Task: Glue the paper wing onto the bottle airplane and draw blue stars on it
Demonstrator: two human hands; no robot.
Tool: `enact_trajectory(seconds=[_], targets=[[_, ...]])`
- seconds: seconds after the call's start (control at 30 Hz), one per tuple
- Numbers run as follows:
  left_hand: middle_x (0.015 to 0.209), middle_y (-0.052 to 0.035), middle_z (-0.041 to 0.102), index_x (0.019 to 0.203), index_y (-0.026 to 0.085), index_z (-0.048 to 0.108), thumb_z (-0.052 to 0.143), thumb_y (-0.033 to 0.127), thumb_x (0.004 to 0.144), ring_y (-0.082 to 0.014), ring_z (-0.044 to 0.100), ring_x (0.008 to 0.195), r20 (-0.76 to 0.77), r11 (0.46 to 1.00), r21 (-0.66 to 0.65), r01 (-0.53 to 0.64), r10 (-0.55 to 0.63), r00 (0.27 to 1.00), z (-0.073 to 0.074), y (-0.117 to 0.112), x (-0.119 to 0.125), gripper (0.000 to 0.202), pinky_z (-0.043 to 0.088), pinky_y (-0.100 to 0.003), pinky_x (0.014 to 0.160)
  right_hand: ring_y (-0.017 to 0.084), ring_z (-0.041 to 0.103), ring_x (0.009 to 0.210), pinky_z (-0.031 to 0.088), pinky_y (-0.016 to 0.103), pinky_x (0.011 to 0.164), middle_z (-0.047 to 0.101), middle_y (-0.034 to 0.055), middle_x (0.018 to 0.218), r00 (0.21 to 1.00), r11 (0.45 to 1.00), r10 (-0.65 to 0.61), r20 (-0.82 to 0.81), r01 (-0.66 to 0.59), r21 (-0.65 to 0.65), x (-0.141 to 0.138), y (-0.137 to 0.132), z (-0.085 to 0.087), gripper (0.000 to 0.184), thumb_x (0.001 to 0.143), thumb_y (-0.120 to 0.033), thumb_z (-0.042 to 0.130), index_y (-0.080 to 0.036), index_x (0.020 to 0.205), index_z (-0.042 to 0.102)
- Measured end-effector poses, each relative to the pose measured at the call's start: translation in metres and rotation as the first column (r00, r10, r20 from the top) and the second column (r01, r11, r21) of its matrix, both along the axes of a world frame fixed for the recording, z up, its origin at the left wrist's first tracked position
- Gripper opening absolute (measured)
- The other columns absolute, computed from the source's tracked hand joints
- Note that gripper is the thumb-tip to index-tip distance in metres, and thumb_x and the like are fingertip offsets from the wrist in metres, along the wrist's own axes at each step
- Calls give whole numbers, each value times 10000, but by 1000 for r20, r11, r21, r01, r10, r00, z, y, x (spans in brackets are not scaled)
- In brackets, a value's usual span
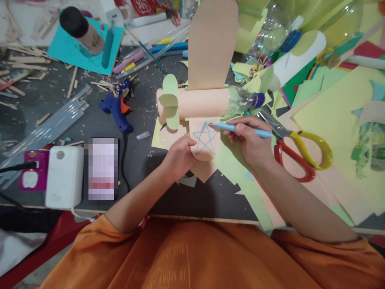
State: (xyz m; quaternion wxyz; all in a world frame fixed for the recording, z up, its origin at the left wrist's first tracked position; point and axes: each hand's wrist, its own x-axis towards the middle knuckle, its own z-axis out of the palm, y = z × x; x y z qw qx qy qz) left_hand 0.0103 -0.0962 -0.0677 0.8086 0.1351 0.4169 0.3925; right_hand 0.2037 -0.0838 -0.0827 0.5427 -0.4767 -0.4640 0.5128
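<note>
A plastic bottle (pixel 240 100) wrapped in peach paper lies on its side, its blue cap to the right. Peach paper wings extend from it, a long one (pixel 212 48) away from me and a short rounded one (pixel 207 150) toward me. On the short wing is a blue outlined star. My left hand (pixel 180 158) is closed on that wing's left edge, thumb on top. Between the fingers of my right hand (pixel 254 142) is a light blue marker (pixel 231 127), its tip at the star's upper point. Green paper tail pieces (pixel 171 100) stand at the bottle's left end.
Big scissors (pixel 300 150) with red and yellow handles lie beside my right forearm. A blue glue gun (pixel 116 110), phone (pixel 103 168) and white power brick (pixel 64 176) are left. Paper sheets (pixel 339 132) cover the right; wood sticks (pixel 28 62) lie far left.
</note>
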Motion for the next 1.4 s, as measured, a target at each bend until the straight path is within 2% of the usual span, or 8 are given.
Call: enact_trajectory(seconds=[0.13,0.23,0.4,0.67,0.77,0.97,1.2,1.4], targets=[[1009,-40,777,836,195,699,632,198,672,-241,675,1086,29,999,42,13,-15,999,-1,1,1,177,478,-318,969,101,625,546,540,256,528,737,-26,707,997,999,42,66,-42,-6,-1,0,0,84,856,-256,738,-281,841,816],[1015,-50,773,850,192,701,636,207,663,-257,663,1126,17,998,55,17,-18,1000,-1,1,1,199,468,-324,987,97,619,542,533,255,529,739,-29,712,997,999,47,66,-47,-3,-2,0,2,94,851,-238,734,-286,843,815],[1002,-43,769,949,184,727,618,190,685,-239,677,1081,1,999,46,20,-20,1000,0,1,2,286,470,-318,972,103,645,554,539,252,527,747,-27,704,996,998,55,69,-55,-7,-2,0,4,100,835,-220,746,-287,824,819],[936,-45,775,922,183,746,598,195,688,-250,691,1075,21,994,98,40,-42,999,2,1,2,277,479,-319,955,149,717,604,610,288,581,770,-15,688,995,996,83,59,-82,-20,-4,-3,7,144,790,-167,750,-284,783,834],[915,-45,771,933,175,755,621,213,664,-252,692,1050,9,996,86,34,-35,999,2,0,2,304,485,-318,935,145,709,594,598,281,564,763,-14,678,994,995,97,47,-97,-18,-4,-3,7,130,795,-181,752,-282,781,833],[981,-31,772,906,189,732,648,218,649,-232,679,1054,-37,999,42,3,-2,999,3,0,2,272,478,-309,946,93,614,503,534,244,511,736,-31,663,1000,1000,0,20,0,-7,-2,-1,4,96,831,-225,745,-276,800,820],[1054,-60,771,883,190,706,645,226,664,-284,661,1168,6,999,54,5,-6,1000,1,1,3,230,475,-358,1016,104,631,534,537,257,519,732,-29,676,996,999,34,81,-32,-30,-3,-1,6,82,828,-243,744,-280,797,810],[946,-52,742,884,176,709,630,186,675,-257,664,1052,-51,1000,17,0,1,999,1,0,2,224,473,-348,960,134,659,561,576,293,549,730,-16,662,991,998,39,125,-34,-47,-5,-2,8,49,797,-271,762,-270,775,806]])
